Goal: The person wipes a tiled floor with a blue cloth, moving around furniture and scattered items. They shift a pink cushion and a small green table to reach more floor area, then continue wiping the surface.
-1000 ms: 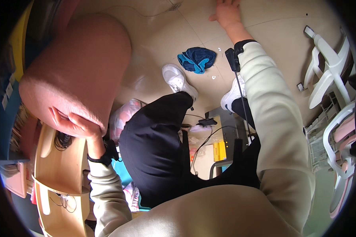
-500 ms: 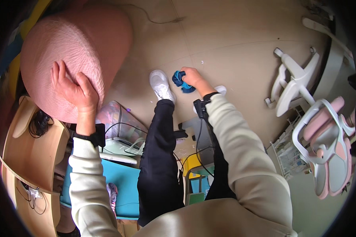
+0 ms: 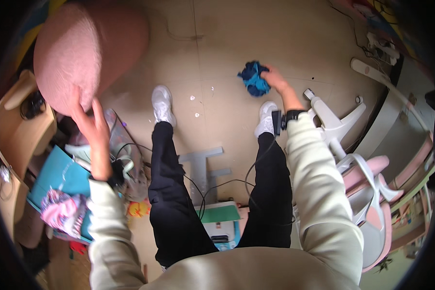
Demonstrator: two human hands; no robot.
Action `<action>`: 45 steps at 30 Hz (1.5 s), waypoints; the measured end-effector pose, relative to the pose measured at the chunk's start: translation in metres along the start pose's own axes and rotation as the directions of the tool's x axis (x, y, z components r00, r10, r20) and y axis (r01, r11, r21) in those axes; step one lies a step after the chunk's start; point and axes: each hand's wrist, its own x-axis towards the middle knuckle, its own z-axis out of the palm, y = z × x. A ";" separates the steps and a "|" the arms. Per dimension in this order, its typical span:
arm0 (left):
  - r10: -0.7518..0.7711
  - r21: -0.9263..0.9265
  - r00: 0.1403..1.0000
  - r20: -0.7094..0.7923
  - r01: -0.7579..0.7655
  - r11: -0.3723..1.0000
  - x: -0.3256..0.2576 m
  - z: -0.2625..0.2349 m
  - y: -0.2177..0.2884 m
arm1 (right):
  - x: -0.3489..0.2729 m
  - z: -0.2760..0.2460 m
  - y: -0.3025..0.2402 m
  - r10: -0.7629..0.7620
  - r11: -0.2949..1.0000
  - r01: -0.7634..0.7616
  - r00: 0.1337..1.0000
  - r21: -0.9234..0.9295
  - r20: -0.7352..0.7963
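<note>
My right hand (image 3: 277,81) is closed on a crumpled blue cloth (image 3: 254,86) in dark and light blue. It holds the bundle low over the tiled floor, beyond my right shoe. Its fingertips are partly hidden by the folds. On the left, my left hand (image 3: 93,126) lies against the near edge of a large rounded pink cushioned seat (image 3: 65,53), with wrinkled fabric. The fingers there are apart and nothing shows between them. Both wrists carry black bands, and a cable runs from the right one.
A white chair base (image 3: 331,118) stands at the right, near a pink and white chair (image 3: 372,212). Wooden shelving (image 3: 21,125) and a turquoise surface (image 3: 60,169) with a patterned pink cloth (image 3: 63,211) are at left. White scraps (image 3: 192,98) dot the floor.
My right hand has carried the blue cloth to the right, and the bundle looks looser. My left hand has slid to the pink seat's near edge. My feet stand wider apart; the view has shifted.
</note>
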 end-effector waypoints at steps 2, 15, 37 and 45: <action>-0.537 -0.190 0.761 0.363 0.625 0.757 -0.073 -0.023 0.079 | 0.036 -0.025 -0.004 -0.130 0.965 0.121 0.991 -0.234 -0.025; 0.070 -0.125 0.130 0.989 0.482 0.867 -0.318 0.100 0.294 | 0.171 0.077 -0.023 -0.811 0.287 0.254 0.578 -0.924 -0.093; -0.036 -0.179 0.307 0.951 0.642 0.745 -0.370 0.130 0.325 | 0.048 0.172 0.153 -0.699 0.101 0.531 0.639 -0.841 0.320; -0.111 -0.170 0.375 0.920 0.637 0.752 -0.359 0.120 0.307 | 0.115 0.095 -0.004 -0.732 0.638 0.566 0.657 -0.523 -0.181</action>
